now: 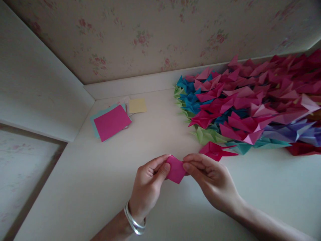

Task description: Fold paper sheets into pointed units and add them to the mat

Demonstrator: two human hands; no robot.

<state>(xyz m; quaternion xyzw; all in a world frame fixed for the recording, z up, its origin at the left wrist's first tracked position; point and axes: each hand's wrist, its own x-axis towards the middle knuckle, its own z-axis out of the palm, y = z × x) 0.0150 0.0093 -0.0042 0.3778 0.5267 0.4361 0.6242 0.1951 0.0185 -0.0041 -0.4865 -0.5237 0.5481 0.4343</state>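
Between my two hands, a small folded piece of pink origami paper (176,170) is held up over the white tabletop. My left hand (150,182) pinches its left edge between thumb and fingers; a silver bangle circles that wrist. At the paper's right corner, the thumb and fingertips of my right hand (212,180) are closed on it. Just beyond my right hand lies a finished-looking red-pink origami crane (214,150). The undersides of the paper and some fingertips are hidden.
A large heap of paper cranes (240,97) in pink, blue, green and purple covers the back right. Square sheets, magenta (112,123) on top of light blue, lie at the back left beside a yellow sheet (137,105). Floral wallpaper (150,40) rises behind; a white panel (37,73) stands left.
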